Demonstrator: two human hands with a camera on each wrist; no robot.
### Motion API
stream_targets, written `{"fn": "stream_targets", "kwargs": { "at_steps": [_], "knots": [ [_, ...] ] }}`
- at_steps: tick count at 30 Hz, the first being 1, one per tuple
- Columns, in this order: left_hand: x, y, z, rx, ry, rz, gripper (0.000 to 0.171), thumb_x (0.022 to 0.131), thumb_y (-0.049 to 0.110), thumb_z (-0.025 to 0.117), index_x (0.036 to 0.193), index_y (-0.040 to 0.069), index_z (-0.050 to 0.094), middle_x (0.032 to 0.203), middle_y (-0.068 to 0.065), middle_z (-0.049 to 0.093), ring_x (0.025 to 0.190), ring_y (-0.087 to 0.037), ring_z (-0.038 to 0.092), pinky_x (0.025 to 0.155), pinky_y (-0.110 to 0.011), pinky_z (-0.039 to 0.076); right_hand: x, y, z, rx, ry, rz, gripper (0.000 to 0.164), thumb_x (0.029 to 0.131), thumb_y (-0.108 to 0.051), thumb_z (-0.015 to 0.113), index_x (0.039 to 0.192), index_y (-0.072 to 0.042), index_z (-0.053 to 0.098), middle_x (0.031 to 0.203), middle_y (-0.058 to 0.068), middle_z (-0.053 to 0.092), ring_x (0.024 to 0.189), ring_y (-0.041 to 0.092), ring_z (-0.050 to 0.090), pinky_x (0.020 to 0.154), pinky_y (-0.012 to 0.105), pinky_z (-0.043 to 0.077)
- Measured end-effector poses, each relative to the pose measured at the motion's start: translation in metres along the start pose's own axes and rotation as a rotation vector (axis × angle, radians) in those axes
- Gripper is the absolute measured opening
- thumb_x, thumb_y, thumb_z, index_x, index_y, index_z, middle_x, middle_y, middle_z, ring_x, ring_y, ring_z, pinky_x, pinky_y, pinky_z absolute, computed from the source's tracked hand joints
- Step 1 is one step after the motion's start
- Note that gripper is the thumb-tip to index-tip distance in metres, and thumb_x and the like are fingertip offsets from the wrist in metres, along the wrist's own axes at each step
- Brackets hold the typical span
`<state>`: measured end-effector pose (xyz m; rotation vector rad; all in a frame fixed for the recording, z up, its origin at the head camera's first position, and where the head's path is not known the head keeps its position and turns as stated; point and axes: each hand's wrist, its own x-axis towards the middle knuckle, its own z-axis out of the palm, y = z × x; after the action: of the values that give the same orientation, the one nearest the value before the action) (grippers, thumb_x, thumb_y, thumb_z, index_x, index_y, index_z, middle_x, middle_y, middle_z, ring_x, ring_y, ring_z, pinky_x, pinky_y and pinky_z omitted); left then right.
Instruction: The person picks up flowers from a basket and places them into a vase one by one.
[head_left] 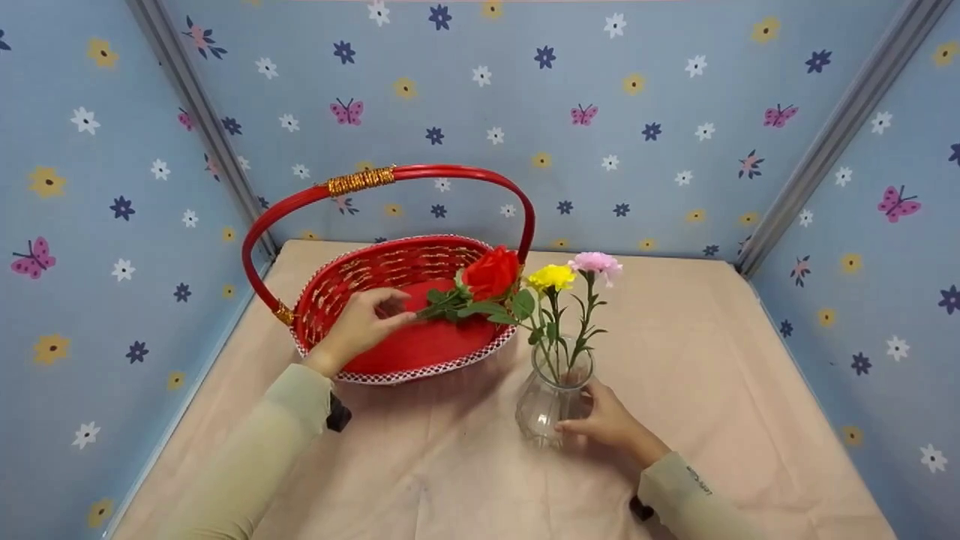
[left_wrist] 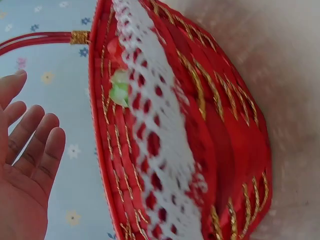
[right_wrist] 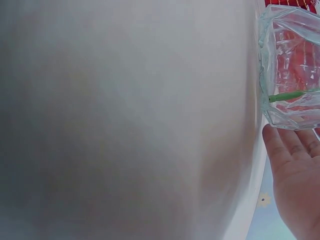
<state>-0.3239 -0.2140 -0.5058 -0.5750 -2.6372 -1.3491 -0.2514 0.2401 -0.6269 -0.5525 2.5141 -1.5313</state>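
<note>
My left hand (head_left: 364,326) reaches over the front rim of a red woven basket (head_left: 420,356), its thumb and fingers spread apart at the leafy end of a red artificial rose (head_left: 491,274). In the left wrist view its palm and fingers show with nothing between them. The rose lies toward the basket's right side, its green leaves (head_left: 448,301) pointing at that hand. My right hand (head_left: 611,420) holds a clear glass vase (head_left: 541,405) from the right, thumb across the front and fingers at the back. A yellow carnation (head_left: 553,277) and a pink carnation (head_left: 596,264) stand in the vase.
The basket's tall red handle (head_left: 457,172), wrapped in gold, arches above it. White lace (head_left: 420,373) edges the rim. A pale pink cloth (head_left: 697,360) covers the table. Flower-patterned blue walls (head_left: 480,112) enclose the back and sides.
</note>
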Motion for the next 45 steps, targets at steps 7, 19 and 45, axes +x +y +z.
{"fn": "stream_targets", "kwargs": {
  "at_steps": [7, 19, 45],
  "knots": [
    [-0.003, -0.015, -0.007, 0.062, -0.035, -0.035, 0.037, 0.098, 0.02, 0.083, 0.13, 0.004, 0.076, 0.12, -0.013, 0.078, 0.104, -0.03, 0.072, 0.098, -0.048, 0.061, 0.0, -0.001, 0.001, -0.009, 0.009, 0.003, 0.084, 0.078, -0.019, 0.097, 0.146, 0.004, 0.053, 0.151, 0.029, 0.059, 0.145, 0.052, 0.052, 0.123, 0.066, 0.04],
    [-0.011, -0.032, -0.022, 0.183, -0.14, -0.116, 0.047, 0.095, 0.026, 0.086, 0.134, 0.004, 0.073, 0.13, -0.016, 0.075, 0.117, -0.037, 0.068, 0.107, -0.057, 0.056, 0.0, 0.0, 0.001, -0.014, 0.011, 0.011, 0.084, 0.078, -0.019, 0.097, 0.147, 0.003, 0.053, 0.151, 0.028, 0.059, 0.145, 0.051, 0.053, 0.122, 0.066, 0.041],
    [-0.014, -0.059, -0.029, 0.317, -0.28, -0.161, 0.053, 0.092, 0.031, 0.09, 0.133, 0.001, 0.073, 0.123, -0.016, 0.077, 0.112, -0.033, 0.071, 0.105, -0.057, 0.058, -0.001, -0.001, 0.001, 0.024, 0.012, 0.029, 0.083, 0.077, -0.014, 0.097, 0.146, 0.005, 0.053, 0.152, 0.03, 0.058, 0.146, 0.051, 0.052, 0.124, 0.063, 0.039]
  ]
}}
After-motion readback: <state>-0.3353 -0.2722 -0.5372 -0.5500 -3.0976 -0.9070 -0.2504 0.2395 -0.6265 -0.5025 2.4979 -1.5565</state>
